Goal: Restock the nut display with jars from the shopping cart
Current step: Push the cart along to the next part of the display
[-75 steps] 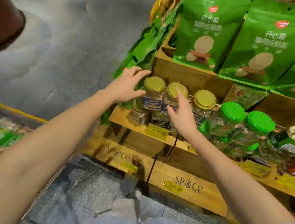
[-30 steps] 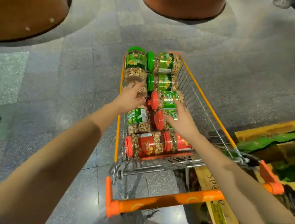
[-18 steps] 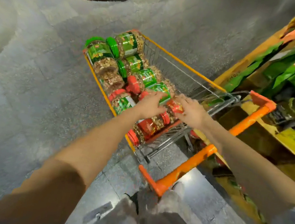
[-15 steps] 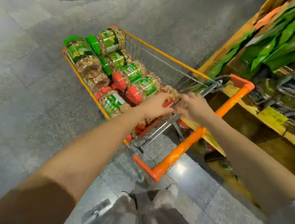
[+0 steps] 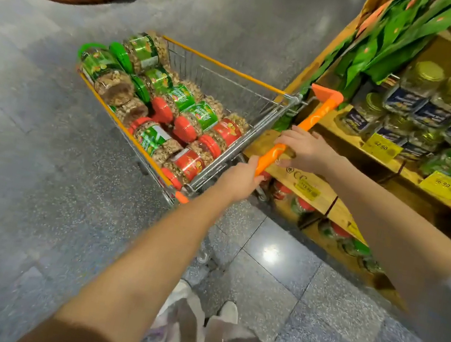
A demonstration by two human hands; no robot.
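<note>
The cart (image 5: 224, 65) stands on a grey speckled stone floor (image 5: 23, 165), just beside the wooden display (image 5: 345, 131). Its long axis runs from the orange handle (image 5: 317, 114) toward the far left, its front pointing away from the person. The jars (image 5: 189, 164) fill the basket, lying on their sides, most of them across the cart with red or green lids toward its left wall. The left hand (image 5: 239, 179) grips the handle's near end with curled fingers; the right hand (image 5: 308, 149) holds it further along. On the display stand gold-lid jars (image 5: 448, 98), yellow price tags (image 5: 382, 145) and green bags (image 5: 393, 34).
</note>
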